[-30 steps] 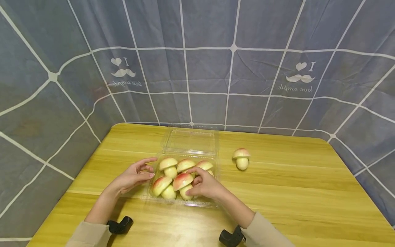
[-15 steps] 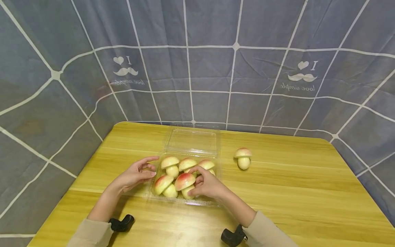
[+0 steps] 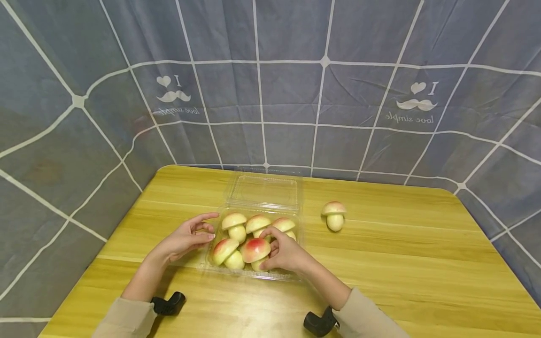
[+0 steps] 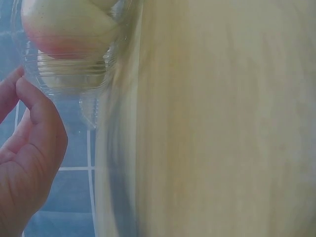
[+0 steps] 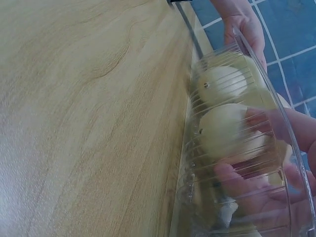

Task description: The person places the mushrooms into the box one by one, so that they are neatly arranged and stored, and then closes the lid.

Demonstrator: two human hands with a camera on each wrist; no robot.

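Right fingers grip red-capped mushroom; left fingers loosely bent beside box. Lone mushroom: head view only.

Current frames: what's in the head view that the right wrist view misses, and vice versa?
Head only: the lone mushroom-shaped piece out on the table (I can't make it out in the wrist view), the moustache prints on the curtain, and the beige sleeves.

Right wrist only: small dark marks on two pale stem ends, seen through the ribbed wall of the clear container.

Both: left hand, right hand gripping the front-right piece in the container, table, curtain.
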